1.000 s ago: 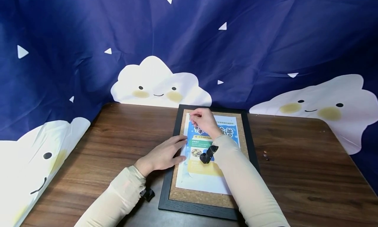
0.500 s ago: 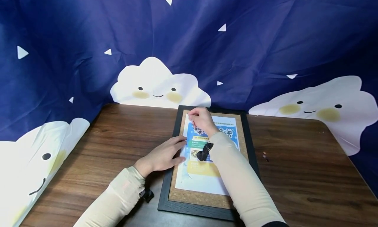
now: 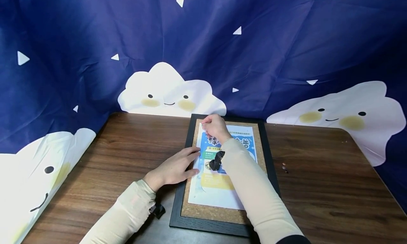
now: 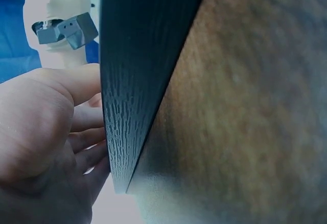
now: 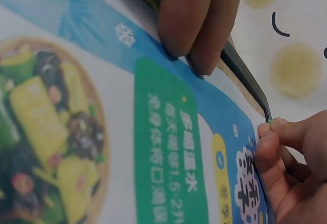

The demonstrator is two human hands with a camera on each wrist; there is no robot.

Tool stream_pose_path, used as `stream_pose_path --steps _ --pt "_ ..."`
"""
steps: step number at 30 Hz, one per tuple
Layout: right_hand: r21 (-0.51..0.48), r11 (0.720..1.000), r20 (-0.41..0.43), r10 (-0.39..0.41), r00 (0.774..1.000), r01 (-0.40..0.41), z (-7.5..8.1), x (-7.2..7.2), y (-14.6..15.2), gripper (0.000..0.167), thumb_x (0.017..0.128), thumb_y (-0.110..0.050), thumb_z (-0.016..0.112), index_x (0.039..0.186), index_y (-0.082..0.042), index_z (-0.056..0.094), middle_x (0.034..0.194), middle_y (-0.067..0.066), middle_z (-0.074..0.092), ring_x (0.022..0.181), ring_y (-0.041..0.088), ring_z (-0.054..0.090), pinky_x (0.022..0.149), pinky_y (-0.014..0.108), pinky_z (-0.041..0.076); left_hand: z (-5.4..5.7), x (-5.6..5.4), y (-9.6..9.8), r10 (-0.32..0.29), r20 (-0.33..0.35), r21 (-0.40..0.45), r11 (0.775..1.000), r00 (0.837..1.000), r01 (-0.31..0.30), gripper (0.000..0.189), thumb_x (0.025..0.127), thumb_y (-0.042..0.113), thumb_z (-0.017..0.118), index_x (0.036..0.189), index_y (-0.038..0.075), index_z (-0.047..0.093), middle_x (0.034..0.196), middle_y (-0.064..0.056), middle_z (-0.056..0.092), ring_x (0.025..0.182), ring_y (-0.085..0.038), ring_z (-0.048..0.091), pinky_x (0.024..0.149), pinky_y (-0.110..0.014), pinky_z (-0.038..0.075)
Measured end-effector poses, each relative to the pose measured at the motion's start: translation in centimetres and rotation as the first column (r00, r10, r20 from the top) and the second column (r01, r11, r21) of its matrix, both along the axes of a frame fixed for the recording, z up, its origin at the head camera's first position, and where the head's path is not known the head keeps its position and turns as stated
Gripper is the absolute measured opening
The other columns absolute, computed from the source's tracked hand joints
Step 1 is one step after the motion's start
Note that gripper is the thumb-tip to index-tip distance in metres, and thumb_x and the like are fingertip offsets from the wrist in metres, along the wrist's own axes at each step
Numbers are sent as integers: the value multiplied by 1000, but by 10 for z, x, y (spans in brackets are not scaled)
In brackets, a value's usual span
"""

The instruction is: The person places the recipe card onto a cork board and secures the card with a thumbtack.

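The printed poster [image 3: 216,182], with its blue, green and yellow panels, lies flat on the cork [image 3: 203,211] of a board with a black frame [image 3: 206,225]. At the poster's far left corner, the right hand [image 3: 217,126] pinches a tiny green piece [image 5: 271,122] between thumb and forefinger, too small to identify. The left hand [image 3: 176,166] rests across the frame's left side, fingers extended, thumb set apart, fingertips on the poster's left edge. Both arms wear cream sleeves [image 3: 251,184]. The board lies on a brown wood-grain surface [image 3: 143,141]; to its right are a few tiny objects [image 3: 284,164], indistinct. Behind hangs a dark blue cloth [image 3: 286,32] printed with smiling white clouds and small triangles.
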State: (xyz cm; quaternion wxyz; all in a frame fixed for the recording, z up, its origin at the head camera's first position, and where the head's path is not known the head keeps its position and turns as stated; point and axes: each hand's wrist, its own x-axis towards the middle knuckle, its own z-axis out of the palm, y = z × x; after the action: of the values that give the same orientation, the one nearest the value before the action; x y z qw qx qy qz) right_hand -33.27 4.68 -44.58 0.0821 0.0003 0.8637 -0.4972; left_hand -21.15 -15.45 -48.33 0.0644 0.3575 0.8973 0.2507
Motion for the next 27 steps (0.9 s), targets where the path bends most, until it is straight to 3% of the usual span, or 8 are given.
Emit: stream_pose_path --steps 7,12,19,20,21,24,26,27 --pt "58 998 33 -11 999 9 5 -3 -3 16 107 -6 63 114 -2 77 88 9 71 56 14 59 53 25 51 4 4 1 -15 -37 -22 1000 999 14 66 111 39 61 159 -6 48 169 -23 40 158 -37 40 126 -48 40" --pt "112 994 26 -11 1000 8 8 -3 -6 16 107 -8 65 114 -2 78 94 11 75 60 13 60 55 24 49 25 13 6 4 13 -30 1000 1000 -4 64 109 30 66 158 -8 48 169 -25 40 158 -40 40 126 -54 39" --pt "206 978 -15 -15 1000 18 8 1 -7 19 104 -12 68 116 -7 81 116 13 79 93 26 70 83 37 57 29 13 8 7 6 -55 998 1000 -7 65 109 30 66 159 -7 47 170 -23 40 159 -38 40 127 -52 39" --pt "213 977 -19 -16 1000 20 8 1 -7 19 104 -13 68 117 -8 82 119 13 79 98 28 70 87 40 57 19 9 6 5 -15 -53 999 1000 -6 67 111 37 63 160 -5 47 171 -21 40 159 -36 40 128 -50 39" --pt "216 976 -21 -17 1000 21 8 1 -7 19 104 -13 68 117 -8 82 120 13 79 101 29 71 90 41 58 27 13 8 22 13 -59 998 1000 -21 65 110 32 65 159 -7 48 169 -23 41 158 -39 41 126 -54 40" --pt "214 977 -16 -19 1000 22 7 1 -8 19 105 -13 67 118 -8 82 122 13 79 105 32 72 94 45 59 -2 -1 3 9 -49 -64 998 999 -13 69 112 46 57 161 -1 47 171 -18 40 158 -35 41 126 -50 41" --pt "214 976 -14 -26 1000 29 6 1 -8 20 105 -12 67 118 -8 82 122 13 78 105 31 72 93 45 59 -6 -2 1 0 -73 -56 998 997 -4 71 112 48 57 162 -2 46 171 -19 40 158 -34 41 126 -49 41" --pt "220 975 -13 -31 999 33 6 0 -8 20 105 -12 67 118 -9 82 123 12 79 104 31 72 92 44 59 0 0 2 0 -53 -52 999 999 -3 69 111 43 61 161 -3 46 170 -20 40 157 -36 41 126 -50 41"
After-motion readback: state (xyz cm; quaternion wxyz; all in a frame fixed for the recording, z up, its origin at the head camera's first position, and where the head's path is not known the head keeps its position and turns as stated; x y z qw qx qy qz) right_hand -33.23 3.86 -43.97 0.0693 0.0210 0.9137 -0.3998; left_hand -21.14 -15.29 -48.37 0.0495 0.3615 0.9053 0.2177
